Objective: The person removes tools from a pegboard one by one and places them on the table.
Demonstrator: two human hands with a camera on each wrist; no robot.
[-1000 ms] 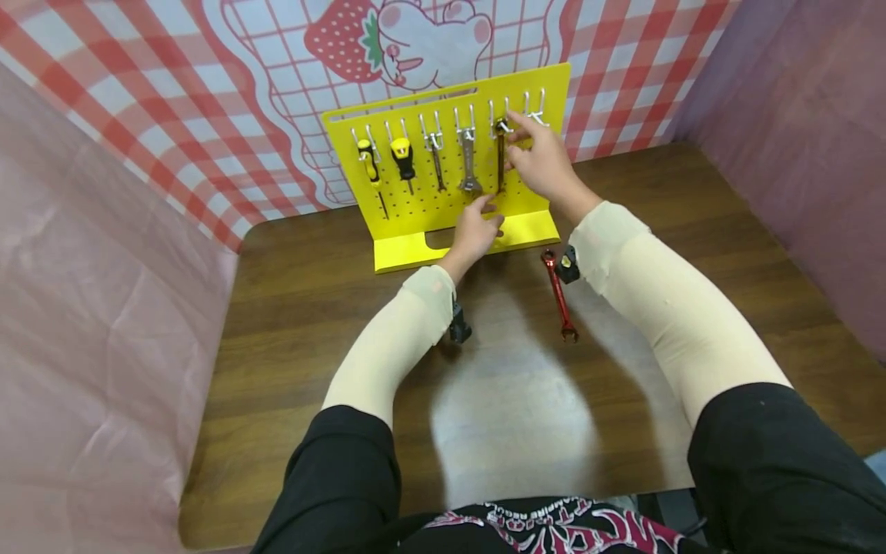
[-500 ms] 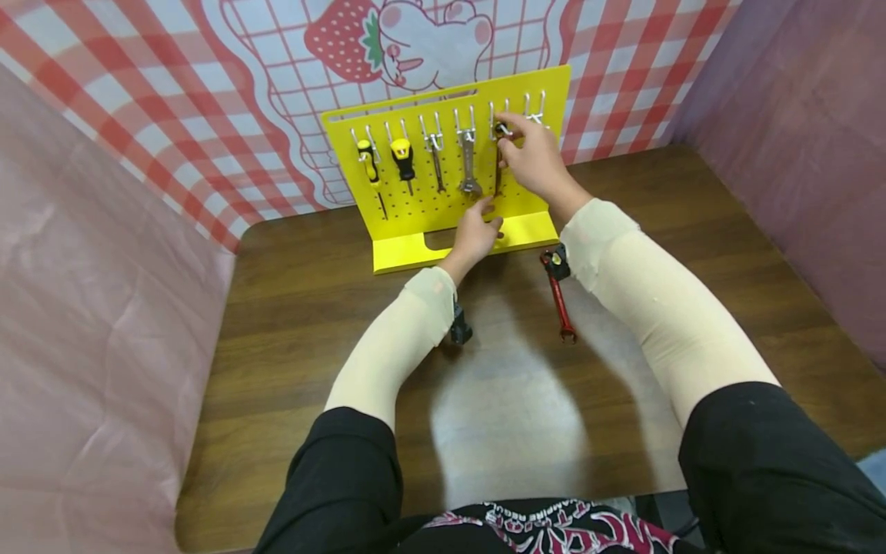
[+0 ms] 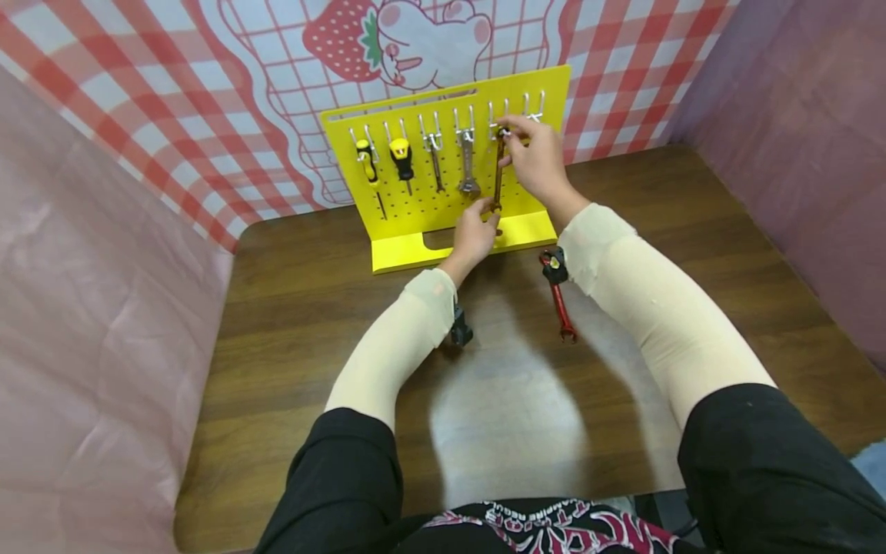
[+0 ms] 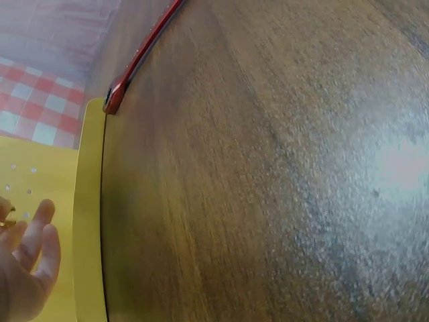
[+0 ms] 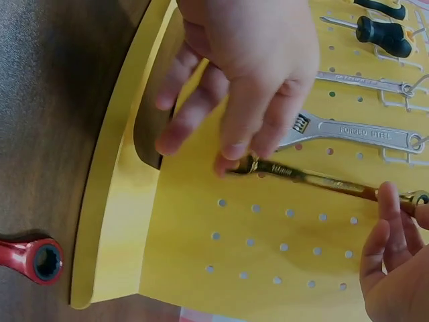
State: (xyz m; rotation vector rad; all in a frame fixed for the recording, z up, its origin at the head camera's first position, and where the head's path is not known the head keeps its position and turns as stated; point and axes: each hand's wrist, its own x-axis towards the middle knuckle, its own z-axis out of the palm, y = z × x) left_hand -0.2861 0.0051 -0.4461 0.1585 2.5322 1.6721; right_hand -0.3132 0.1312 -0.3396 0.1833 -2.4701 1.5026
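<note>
A yellow pegboard stand (image 3: 404,250) stands at the back of the wooden table. A brass-coloured wrench (image 3: 498,165) hangs near its right end. My right hand (image 3: 508,132) pinches the wrench's upper end by the hooks. My left hand (image 3: 490,211) reaches up from below and pinches its lower end. The right wrist view shows the left hand (image 5: 231,161) closing on the tip of the brass wrench (image 5: 315,180), while the right hand (image 5: 404,201) holds the far end. A little of the left hand (image 4: 27,261) shows beside the stand's yellow base (image 4: 90,215).
On the board hang two yellow-and-black screwdrivers (image 3: 403,160), a thin wrench (image 3: 436,158) and a silver adjustable wrench (image 3: 468,161). A red ratchet wrench (image 3: 559,300) lies on the table under my right forearm. Pink sheets close in both sides, with a checked backdrop behind.
My right hand has shifted slightly left at the hooks. My left hand has risen and taken the brass wrench's lower end.
</note>
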